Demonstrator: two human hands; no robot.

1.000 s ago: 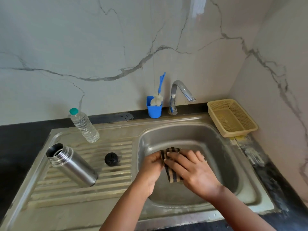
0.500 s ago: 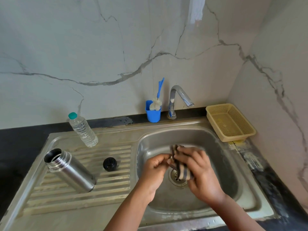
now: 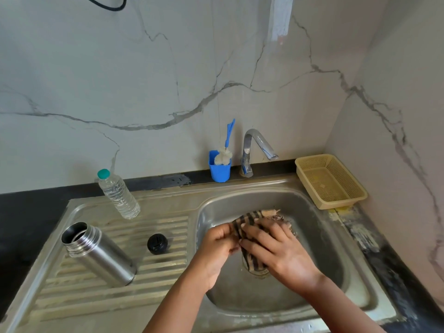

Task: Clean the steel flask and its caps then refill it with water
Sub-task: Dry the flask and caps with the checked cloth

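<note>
— Hands first: what are they doing?

— Both are over the steel sink bowl (image 3: 319,227). The left hand (image 3: 217,248) has its fingers curled round something small, but I cannot see what it is. The right hand (image 3: 276,246) is wrapped round a striped brown and cream cloth (image 3: 252,218) and presses it against the left one. I think a cap is being rubbed inside the cloth, but it is hidden.

— Where is the shiny steel flask (image 3: 98,253)?

— It stands open on the ribbed draining board, near the front left corner of the sink top. It is well apart from both hands, off to the left of the left hand. The round black cap (image 3: 157,243) lies on the board between the flask and the bowl.

— How will the flask feel to pick up?

— Hard and stiff, I think, and it will not bend. With no water in it, it should be fairly light. The smooth metal may be slippery in wet fingers. The best place to hold is round the middle of the body, not the thin screw neck.

— And the water?

— A clear plastic bottle with a green cap (image 3: 117,193) stands at the back of the board. The steel tap (image 3: 254,150) is at the back edge, and no water runs from it.
</note>
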